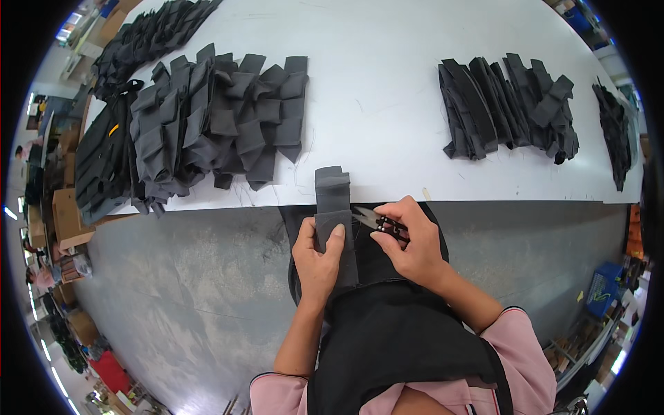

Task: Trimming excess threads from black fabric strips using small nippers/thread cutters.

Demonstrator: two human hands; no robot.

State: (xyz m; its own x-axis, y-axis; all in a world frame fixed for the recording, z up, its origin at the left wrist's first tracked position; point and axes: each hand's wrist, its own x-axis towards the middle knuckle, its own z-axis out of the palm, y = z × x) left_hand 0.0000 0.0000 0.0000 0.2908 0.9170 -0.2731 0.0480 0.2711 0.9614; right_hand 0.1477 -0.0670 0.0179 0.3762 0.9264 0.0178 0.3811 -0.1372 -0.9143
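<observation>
My left hand (317, 257) grips a folded dark grey fabric strip (333, 200) that hangs over the near edge of the white table (387, 76), my thumb pressed on its face. My right hand (409, 238) holds small thread snips (373, 220), their blades pointing left at the strip's right edge. Both forearms rise from pink sleeves over a black apron.
A large fanned pile of grey fabric strips (221, 117) lies on the table's left, with another dark pile (149, 38) behind it. A black fanned pile (508, 104) sits at the right, a smaller one (614, 128) beyond. Cardboard boxes (66, 214) stand on the grey floor at left.
</observation>
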